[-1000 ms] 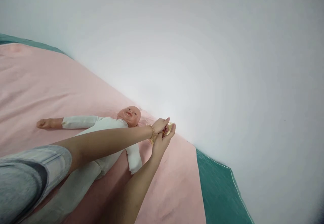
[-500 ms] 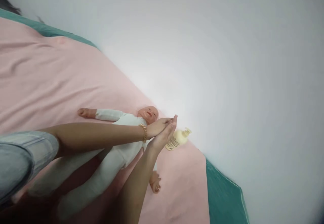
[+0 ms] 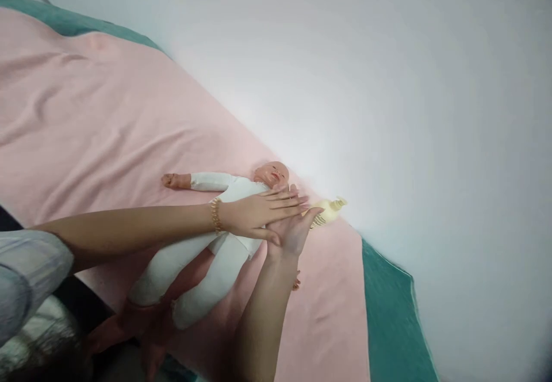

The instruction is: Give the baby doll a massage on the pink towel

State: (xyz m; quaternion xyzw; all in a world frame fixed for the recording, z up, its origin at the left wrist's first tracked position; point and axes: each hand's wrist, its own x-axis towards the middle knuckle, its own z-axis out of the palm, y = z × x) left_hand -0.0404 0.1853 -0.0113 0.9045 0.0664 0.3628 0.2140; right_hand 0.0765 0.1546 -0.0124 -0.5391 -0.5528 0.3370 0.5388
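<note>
Head view: left hand (image 3: pixel 254 215) pressed flat on right hand (image 3: pixel 291 233), above doll (image 3: pixel 215 244).

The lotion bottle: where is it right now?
In the head view, the lotion bottle lies on the pink sheet by the wall, right of the doll, just beyond the pressed-together hands.

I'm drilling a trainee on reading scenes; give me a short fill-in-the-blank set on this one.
1. The doll in white clothes lies face up on a ___ blanket.
2. The left hand rests flat across the right hand, and its wrist wears a gold ___.
3. The pale yellow bottle lies next to the doll's ___.
Missing words: pink; bracelet; head.
</note>
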